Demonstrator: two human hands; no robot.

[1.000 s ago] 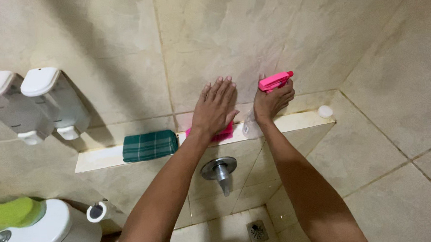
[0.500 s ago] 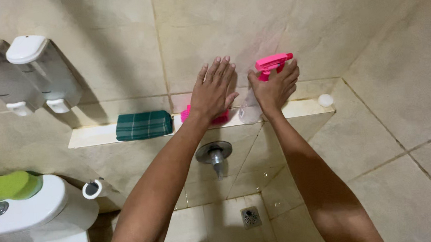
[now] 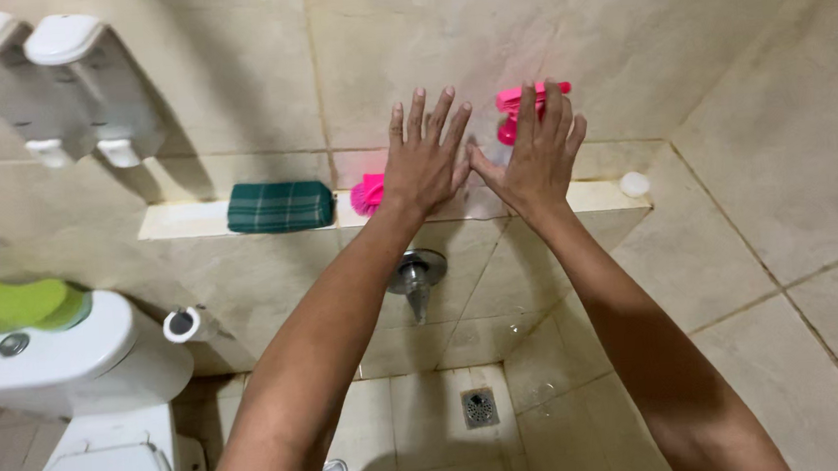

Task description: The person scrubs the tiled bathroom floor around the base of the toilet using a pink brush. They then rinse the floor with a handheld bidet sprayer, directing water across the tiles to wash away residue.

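Spray bottle (image 3: pixel 509 114): one, pink, upright, nozzle pointing right.
My left hand (image 3: pixel 424 162): fingers spread wide, empty.
My right hand (image 3: pixel 537 155): flat, covering the bottle, grip unclear.
Dispensers (image 3: pixel 71 87): two.

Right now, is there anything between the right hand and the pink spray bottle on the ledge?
Nothing visible does. The right hand is directly in front of the pink spray bottle, covering most of it. The left hand is beside it, in front of a pink brush, not between them.
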